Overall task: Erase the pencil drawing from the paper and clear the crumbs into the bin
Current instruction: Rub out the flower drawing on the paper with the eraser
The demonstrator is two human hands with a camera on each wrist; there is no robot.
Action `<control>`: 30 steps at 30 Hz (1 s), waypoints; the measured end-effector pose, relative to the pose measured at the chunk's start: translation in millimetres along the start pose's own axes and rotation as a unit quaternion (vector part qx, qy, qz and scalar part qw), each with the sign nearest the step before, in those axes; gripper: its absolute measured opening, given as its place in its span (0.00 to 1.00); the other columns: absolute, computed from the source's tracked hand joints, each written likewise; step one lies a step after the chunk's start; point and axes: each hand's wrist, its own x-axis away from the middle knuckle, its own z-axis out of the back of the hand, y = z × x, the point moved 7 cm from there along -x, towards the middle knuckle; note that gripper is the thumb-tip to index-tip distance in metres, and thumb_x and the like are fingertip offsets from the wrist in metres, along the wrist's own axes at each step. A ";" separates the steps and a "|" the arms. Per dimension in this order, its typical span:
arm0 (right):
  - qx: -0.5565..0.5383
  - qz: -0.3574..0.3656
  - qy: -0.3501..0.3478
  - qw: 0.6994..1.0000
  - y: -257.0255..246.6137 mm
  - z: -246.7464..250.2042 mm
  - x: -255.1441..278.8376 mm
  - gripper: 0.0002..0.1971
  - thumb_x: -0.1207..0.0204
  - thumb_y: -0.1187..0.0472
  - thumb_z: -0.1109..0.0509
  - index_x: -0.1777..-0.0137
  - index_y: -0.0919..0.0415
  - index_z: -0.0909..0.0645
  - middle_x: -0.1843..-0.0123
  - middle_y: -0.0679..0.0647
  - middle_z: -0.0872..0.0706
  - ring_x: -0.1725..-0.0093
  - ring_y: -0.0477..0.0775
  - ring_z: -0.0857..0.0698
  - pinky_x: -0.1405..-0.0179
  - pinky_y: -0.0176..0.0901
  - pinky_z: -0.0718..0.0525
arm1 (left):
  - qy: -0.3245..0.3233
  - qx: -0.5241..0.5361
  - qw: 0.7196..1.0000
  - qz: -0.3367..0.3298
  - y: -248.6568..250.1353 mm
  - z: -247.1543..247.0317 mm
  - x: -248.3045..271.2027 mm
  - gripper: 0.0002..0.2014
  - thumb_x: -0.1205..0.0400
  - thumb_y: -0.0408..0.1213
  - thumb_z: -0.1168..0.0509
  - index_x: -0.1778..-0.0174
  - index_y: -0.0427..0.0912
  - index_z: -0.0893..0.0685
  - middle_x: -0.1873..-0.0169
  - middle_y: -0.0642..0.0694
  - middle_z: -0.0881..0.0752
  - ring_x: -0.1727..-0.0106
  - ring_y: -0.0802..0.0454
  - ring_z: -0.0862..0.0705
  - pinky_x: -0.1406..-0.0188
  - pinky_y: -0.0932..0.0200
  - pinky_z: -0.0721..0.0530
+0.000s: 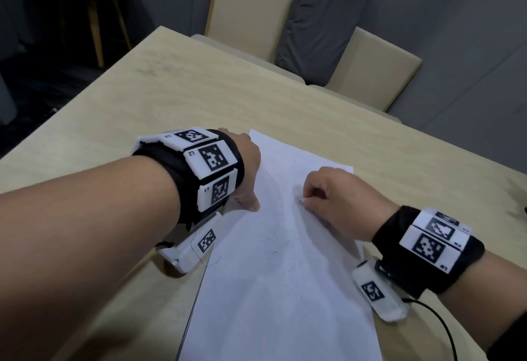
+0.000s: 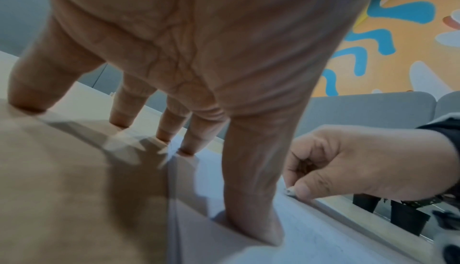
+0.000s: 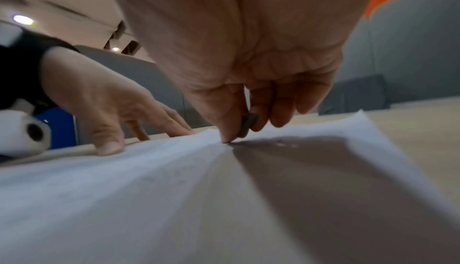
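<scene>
Pale wooden table (image 1: 94, 121), with beige chairs (image 1: 248, 10) at the far edge. White paper (image 1: 279, 261) flat on it, running from near edge toward the middle. Left hand (image 1: 248, 172) spread wide, straight fingers (image 2: 251, 199) pressing the paper's left margin and the table beside it. Right hand (image 1: 339, 204) curled, right of the left hand, pinching a small grey eraser (image 3: 247, 124) between thumb and forefinger, tip down against the sheet. Dark crumbs (image 1: 273, 246) scattered nearer, below both hands.
</scene>
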 end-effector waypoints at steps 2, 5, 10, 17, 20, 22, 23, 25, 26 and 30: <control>0.013 -0.023 0.034 0.999 9.1 6.0 -3.6 0.07 0.21 0.54 0.31 0.60 0.50 0.22 0.59 0.43 0.22 0.50 0.53 0.24 0.54 0.47 0.25 | -0.002 -0.002 1.000 -0.001 0.6 -0.3 1.2 0.32 0.25 0.67 0.31 0.37 0.45 0.17 0.36 0.48 0.22 0.36 0.43 0.21 0.56 0.53 0.28; 0.035 0.013 0.021 0.999 -2.9 -0.1 -2.5 0.08 0.20 0.55 0.33 0.62 0.50 0.23 0.59 0.43 0.23 0.50 0.53 0.26 0.52 0.47 0.26 | -0.003 -0.003 1.000 -0.001 0.6 0.5 1.8 0.32 0.26 0.67 0.31 0.36 0.46 0.18 0.37 0.48 0.22 0.36 0.42 0.21 0.57 0.52 0.29; 0.049 -0.007 0.039 0.998 -2.4 5.0 -5.1 0.08 0.20 0.57 0.34 0.61 0.53 0.23 0.58 0.45 0.22 0.48 0.56 0.26 0.47 0.51 0.25 | -0.006 -0.001 1.000 -0.004 1.8 0.1 1.2 0.32 0.25 0.67 0.31 0.36 0.45 0.17 0.37 0.48 0.20 0.37 0.43 0.19 0.61 0.54 0.29; 0.071 -0.008 0.042 0.997 -3.9 5.3 -9.5 0.08 0.21 0.57 0.35 0.62 0.53 0.23 0.58 0.47 0.21 0.48 0.57 0.26 0.51 0.50 0.26 | -0.005 0.007 1.000 -0.007 0.4 -0.8 -0.9 0.33 0.26 0.67 0.30 0.36 0.44 0.18 0.37 0.46 0.19 0.37 0.42 0.18 0.57 0.54 0.26; 0.059 0.013 0.017 0.998 -11.4 -0.4 -8.7 0.07 0.21 0.58 0.35 0.62 0.54 0.24 0.59 0.47 0.21 0.49 0.56 0.26 0.51 0.51 0.24 | -0.001 0.008 1.000 -0.008 -0.4 -0.9 -1.0 0.33 0.27 0.67 0.30 0.36 0.45 0.18 0.37 0.47 0.20 0.37 0.42 0.18 0.57 0.54 0.26; 0.081 -0.006 0.017 0.997 -4.9 2.7 -9.8 0.08 0.21 0.57 0.36 0.62 0.53 0.24 0.58 0.48 0.21 0.49 0.57 0.26 0.52 0.50 0.25 | 0.001 0.011 1.000 -0.009 0.7 -1.1 -1.4 0.32 0.26 0.67 0.30 0.37 0.44 0.17 0.38 0.47 0.19 0.38 0.42 0.18 0.57 0.55 0.26; 0.090 -0.020 0.021 0.995 0.8 7.1 -11.3 0.08 0.20 0.57 0.37 0.62 0.53 0.25 0.57 0.48 0.21 0.49 0.58 0.26 0.52 0.50 0.25 | 0.002 0.012 1.000 -0.010 0.9 -0.9 -1.7 0.32 0.26 0.67 0.29 0.37 0.44 0.17 0.39 0.47 0.19 0.39 0.42 0.18 0.57 0.55 0.25; 0.086 -0.048 0.024 0.995 12.9 16.7 -15.2 0.09 0.19 0.57 0.39 0.61 0.53 0.27 0.58 0.50 0.21 0.52 0.59 0.24 0.56 0.51 0.24 | 0.004 0.016 1.000 -0.014 0.0 -0.7 -2.0 0.31 0.27 0.67 0.29 0.39 0.45 0.17 0.40 0.47 0.18 0.39 0.42 0.17 0.57 0.55 0.25; 0.080 -0.061 0.025 0.995 18.4 21.0 -16.5 0.09 0.17 0.56 0.41 0.60 0.53 0.29 0.59 0.51 0.21 0.55 0.60 0.23 0.58 0.51 0.23 | 0.005 0.020 1.000 -0.016 -0.7 -1.4 -2.5 0.31 0.27 0.67 0.29 0.40 0.45 0.16 0.41 0.47 0.18 0.40 0.42 0.17 0.57 0.55 0.25; 0.067 -0.080 0.023 0.994 23.0 32.8 -14.6 0.08 0.14 0.55 0.42 0.55 0.56 0.29 0.61 0.53 0.17 0.60 0.60 0.20 0.61 0.52 0.22 | 0.008 0.025 0.999 -0.017 -0.5 -1.2 -3.1 0.31 0.28 0.66 0.28 0.41 0.45 0.15 0.42 0.48 0.15 0.41 0.43 0.15 0.61 0.57 0.26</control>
